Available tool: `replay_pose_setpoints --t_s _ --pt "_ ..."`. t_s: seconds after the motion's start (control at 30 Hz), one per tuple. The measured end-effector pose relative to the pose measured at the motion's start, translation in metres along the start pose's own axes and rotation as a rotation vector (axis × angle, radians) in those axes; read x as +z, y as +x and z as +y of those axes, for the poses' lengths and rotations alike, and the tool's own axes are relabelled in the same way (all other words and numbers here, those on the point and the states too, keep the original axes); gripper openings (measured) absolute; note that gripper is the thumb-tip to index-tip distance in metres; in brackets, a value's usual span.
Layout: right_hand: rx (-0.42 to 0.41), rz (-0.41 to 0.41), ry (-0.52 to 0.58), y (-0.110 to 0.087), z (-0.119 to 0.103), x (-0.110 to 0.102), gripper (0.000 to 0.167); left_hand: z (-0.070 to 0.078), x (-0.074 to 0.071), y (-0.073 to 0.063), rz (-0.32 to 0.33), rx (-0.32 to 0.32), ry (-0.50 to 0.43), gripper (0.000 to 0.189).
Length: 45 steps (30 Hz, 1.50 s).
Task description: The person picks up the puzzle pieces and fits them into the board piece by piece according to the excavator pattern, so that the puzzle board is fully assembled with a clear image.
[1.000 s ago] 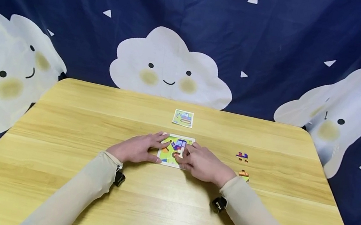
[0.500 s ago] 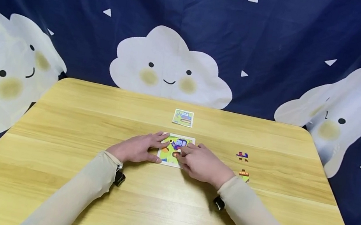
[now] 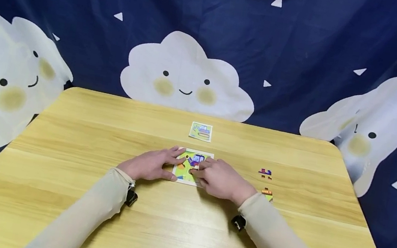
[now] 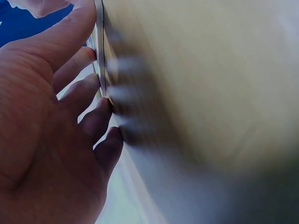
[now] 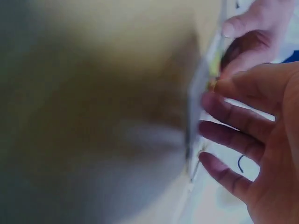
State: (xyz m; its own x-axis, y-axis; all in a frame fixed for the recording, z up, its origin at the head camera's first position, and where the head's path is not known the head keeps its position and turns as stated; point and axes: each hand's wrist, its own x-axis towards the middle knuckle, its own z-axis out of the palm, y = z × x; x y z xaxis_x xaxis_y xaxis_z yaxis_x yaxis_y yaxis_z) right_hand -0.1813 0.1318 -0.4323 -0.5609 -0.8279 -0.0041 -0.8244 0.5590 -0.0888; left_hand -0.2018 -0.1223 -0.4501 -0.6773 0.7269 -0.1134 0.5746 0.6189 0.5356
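Observation:
In the head view a small white-bordered jigsaw board (image 3: 184, 175) with a colourful vehicle picture lies flat on the table. The left hand (image 3: 151, 163) rests on its left side, fingers spread over the edge and thumb at the lower left corner. From the right, the right hand (image 3: 224, 180) reaches over the board, thumb and forefinger bent together at a puzzle piece (image 3: 195, 166) that they mostly cover. In the left wrist view the fingertips of the left hand (image 4: 60, 102) touch the thin board's edge. The right wrist view shows the right hand (image 5: 252, 130) against the board, its piece hidden.
Two loose puzzle pieces lie to the right: a purple and red one (image 3: 265, 173) and an orange and green one (image 3: 267, 194), partly behind the right forearm. Beyond the board lies a small picture card (image 3: 200, 131). A dark blue cloud-print curtain (image 3: 231, 16) hangs behind the wooden table (image 3: 166, 231).
The right hand's thumb and forefinger have shifted slightly over the board, working at the piece there. The left hand stays where it was. The head view has tilted a little.

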Motion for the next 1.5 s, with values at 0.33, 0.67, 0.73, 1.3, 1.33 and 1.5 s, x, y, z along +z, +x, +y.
replay_pose_setpoints --t_s 0.33,0.67,0.73,1.3,1.33,1.5 --pt "-0.007 -0.054 -0.038 0.0 -0.001 0.005 0.037 0.0 0.001 0.0 -0.006 0.009 -0.004 0.065" --pt "0.075 -0.099 0.09 -0.002 0.002 0.0 0.038 0.001 -0.001 0.001 0.003 0.012 0.014 0.064" --pt "0.064 -0.097 0.076 -0.004 0.002 0.001 0.039 0.002 -0.001 0.0 0.0 0.009 0.012 0.064" --pt "0.12 -0.022 0.338 -0.013 0.008 -0.005 0.032 0.001 -0.002 -0.001 -0.023 -0.019 0.019 0.066" --pt "0.127 -0.013 0.356 -0.015 0.01 -0.005 0.031 0.001 -0.002 -0.001 -0.026 -0.02 0.021 0.066" --pt "0.195 0.056 0.424 -0.029 0.019 -0.009 0.028 0.002 -0.002 -0.002 -0.031 -0.027 0.039 0.066"
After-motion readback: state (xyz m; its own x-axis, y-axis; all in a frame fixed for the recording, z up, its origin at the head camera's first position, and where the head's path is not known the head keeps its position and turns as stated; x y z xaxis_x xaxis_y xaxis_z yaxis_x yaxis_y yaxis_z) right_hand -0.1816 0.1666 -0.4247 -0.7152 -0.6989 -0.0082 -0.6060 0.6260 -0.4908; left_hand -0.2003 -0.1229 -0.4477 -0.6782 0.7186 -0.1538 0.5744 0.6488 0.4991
